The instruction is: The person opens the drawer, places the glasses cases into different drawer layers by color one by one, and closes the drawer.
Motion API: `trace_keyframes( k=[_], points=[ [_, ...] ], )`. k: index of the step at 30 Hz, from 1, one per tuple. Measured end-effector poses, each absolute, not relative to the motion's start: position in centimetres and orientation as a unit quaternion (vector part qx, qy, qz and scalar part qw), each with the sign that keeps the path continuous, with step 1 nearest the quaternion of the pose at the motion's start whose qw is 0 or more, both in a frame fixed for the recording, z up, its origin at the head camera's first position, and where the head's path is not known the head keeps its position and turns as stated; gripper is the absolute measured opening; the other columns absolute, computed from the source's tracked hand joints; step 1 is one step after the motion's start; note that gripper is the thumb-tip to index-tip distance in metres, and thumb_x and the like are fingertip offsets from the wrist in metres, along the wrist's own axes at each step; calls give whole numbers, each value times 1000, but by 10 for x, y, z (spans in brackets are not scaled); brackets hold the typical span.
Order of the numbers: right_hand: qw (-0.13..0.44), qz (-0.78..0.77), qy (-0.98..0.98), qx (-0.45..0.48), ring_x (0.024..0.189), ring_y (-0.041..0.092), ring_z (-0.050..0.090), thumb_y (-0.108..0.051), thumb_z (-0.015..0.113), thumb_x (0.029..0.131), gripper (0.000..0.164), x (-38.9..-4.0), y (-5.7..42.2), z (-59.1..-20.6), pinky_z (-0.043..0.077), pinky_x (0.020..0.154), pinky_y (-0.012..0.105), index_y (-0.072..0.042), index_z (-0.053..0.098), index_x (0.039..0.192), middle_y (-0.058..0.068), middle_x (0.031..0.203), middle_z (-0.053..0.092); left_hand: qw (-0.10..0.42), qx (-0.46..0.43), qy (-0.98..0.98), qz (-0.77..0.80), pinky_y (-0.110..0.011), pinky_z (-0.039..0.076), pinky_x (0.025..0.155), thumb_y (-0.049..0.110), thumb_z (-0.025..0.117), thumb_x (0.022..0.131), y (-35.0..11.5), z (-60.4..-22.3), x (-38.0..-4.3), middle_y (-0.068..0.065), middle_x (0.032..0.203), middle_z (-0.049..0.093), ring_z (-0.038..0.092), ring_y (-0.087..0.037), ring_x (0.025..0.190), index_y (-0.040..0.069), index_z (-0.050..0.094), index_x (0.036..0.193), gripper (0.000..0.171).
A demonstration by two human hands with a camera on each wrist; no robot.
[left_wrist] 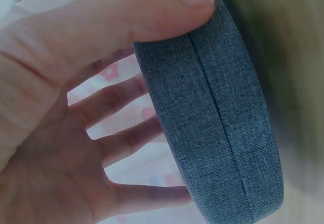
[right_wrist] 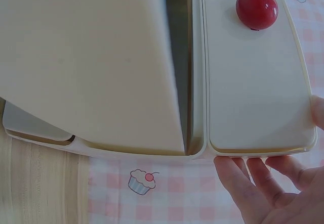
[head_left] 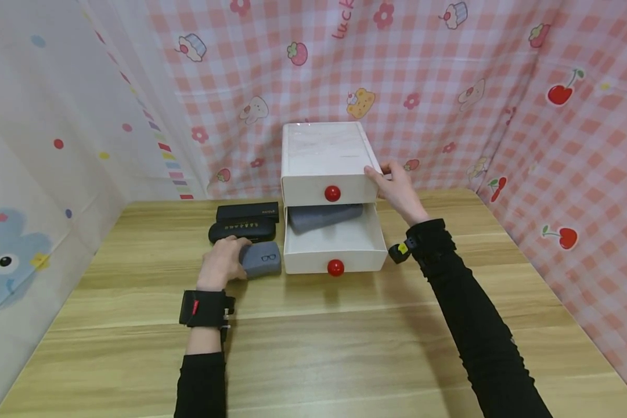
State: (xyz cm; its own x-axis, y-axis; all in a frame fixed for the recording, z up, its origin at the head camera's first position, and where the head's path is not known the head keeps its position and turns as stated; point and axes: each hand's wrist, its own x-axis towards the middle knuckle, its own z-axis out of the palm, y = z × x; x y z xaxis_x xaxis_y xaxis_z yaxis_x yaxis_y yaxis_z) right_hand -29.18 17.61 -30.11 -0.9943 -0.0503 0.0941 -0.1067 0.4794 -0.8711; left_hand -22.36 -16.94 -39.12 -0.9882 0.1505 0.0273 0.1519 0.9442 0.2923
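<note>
My left hand grips a grey-blue fabric glasses case with a small glasses print on its lid. In the left wrist view the thumb lies across the case's seamed side, with the fingers reaching behind it. My right hand holds the upper right corner of a white drawer cabinet, thumb at the top edge and fingers along the side. Below the closed upper drawer, the lower drawer stands pulled out. Another grey glasses case lies toward its back, partly hidden under the upper drawer.
Two black glasses cases lie left of the cabinet: a boxy one at the back and a rounded one in front of it. Each drawer has a round red knob. A pink checked curtain hangs behind the wooden table.
</note>
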Motion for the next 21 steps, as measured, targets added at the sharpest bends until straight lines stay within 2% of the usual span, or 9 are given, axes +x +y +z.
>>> trace_keyframes(
  k=[6, 12, 17, 21],
  points=[
    [28, 507, -860, 46, 94, 22, 47, -49, 48, 91, 61, -292, 177, -302, 47, 82, 38, 1, 41, 124, 16, 115, 43, 68, -73, -984, -151, -69, 44, 70, -1, 80, 57, -169, -374, -213, -20, 117, 59, 54, -40, 100, 7, 59, 119, 66],
    [29, 507, -860, 48, 94, 22, 46, -49, 48, 91, 61, -291, 176, -302, 47, 83, 39, 1, 42, 124, 17, 116, 43, 121, -63, -978, -159, -78, 32, 79, -4, 80, 59, -168, -355, -201, -21, 115, 58, 50, -44, 103, 8, 52, 117, 65],
    [31, 504, -862, 49, 93, 21, 46, -49, 48, 91, 60, -291, 176, -302, 47, 80, 36, 2, 42, 124, 16, 115, 43, 175, -72, -969, -157, -80, 31, 77, -3, 82, 59, -165, -340, -191, -22, 118, 57, 46, -45, 107, 6, 53, 115, 64],
    [30, 505, -861, 48, 92, 21, 46, -49, 48, 91, 60, -291, 176, -301, 47, 81, 38, 2, 42, 123, 16, 114, 43, 225, -89, -957, -160, -80, 28, 81, -4, 82, 60, -161, -334, -185, -19, 118, 57, 45, -42, 108, 7, 56, 112, 60]
  ],
)
